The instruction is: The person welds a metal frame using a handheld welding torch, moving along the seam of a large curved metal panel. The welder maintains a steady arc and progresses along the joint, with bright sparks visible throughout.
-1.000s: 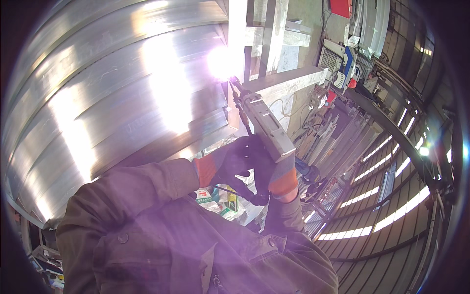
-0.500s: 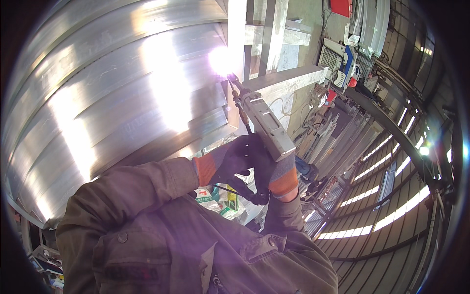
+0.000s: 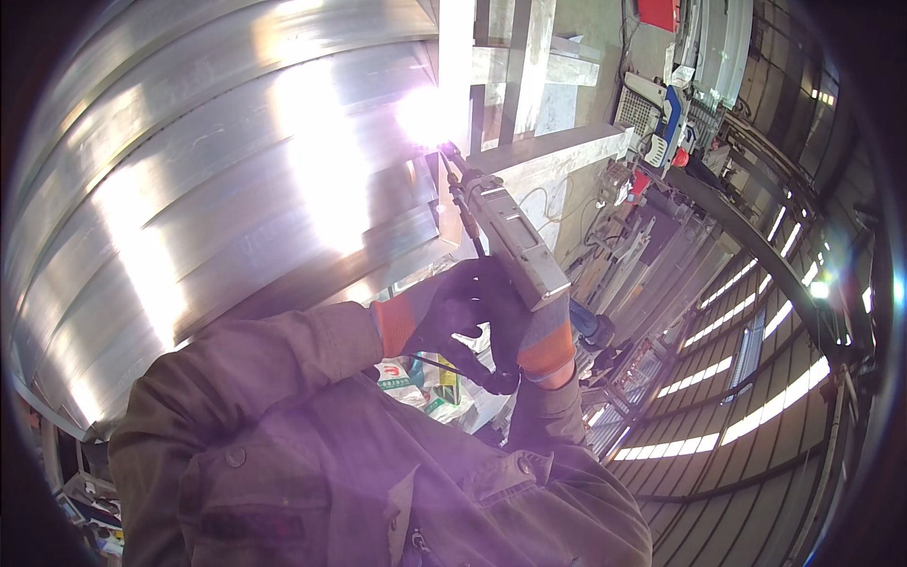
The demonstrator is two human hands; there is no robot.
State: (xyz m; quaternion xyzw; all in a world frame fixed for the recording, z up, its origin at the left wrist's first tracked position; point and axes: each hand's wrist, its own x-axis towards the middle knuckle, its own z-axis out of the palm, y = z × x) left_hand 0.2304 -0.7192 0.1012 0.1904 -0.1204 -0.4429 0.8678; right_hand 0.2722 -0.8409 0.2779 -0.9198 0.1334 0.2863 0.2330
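Both my hands are closed around a welding gun (image 3: 515, 241) with a silver box-shaped body and a thin nozzle pointing up and left. My right hand (image 3: 539, 331), in a grey, black and orange glove, grips it just below the body, which partly hides the fingers. From the left, my left hand (image 3: 430, 312), in a matching glove, overlaps the right one at the gun; its exact hold is partly hidden. At the nozzle tip a dazzling white-violet glare hides the contact point. It sits where the shiny metal panel (image 3: 217, 180) meets an upright metal bar (image 3: 456, 57).
Right of the bar, a metal beam (image 3: 557, 156) juts out with more bars behind it. Printed bags (image 3: 444, 392) lie below my hands. Farther right are stacked metal lengths (image 3: 624, 274), a blue and white machine part (image 3: 669, 128) and a ribbed wall (image 3: 756, 472).
The glare at the nozzle tip looks slightly larger and spreads a little farther left. My hands and the welding gun have barely moved.
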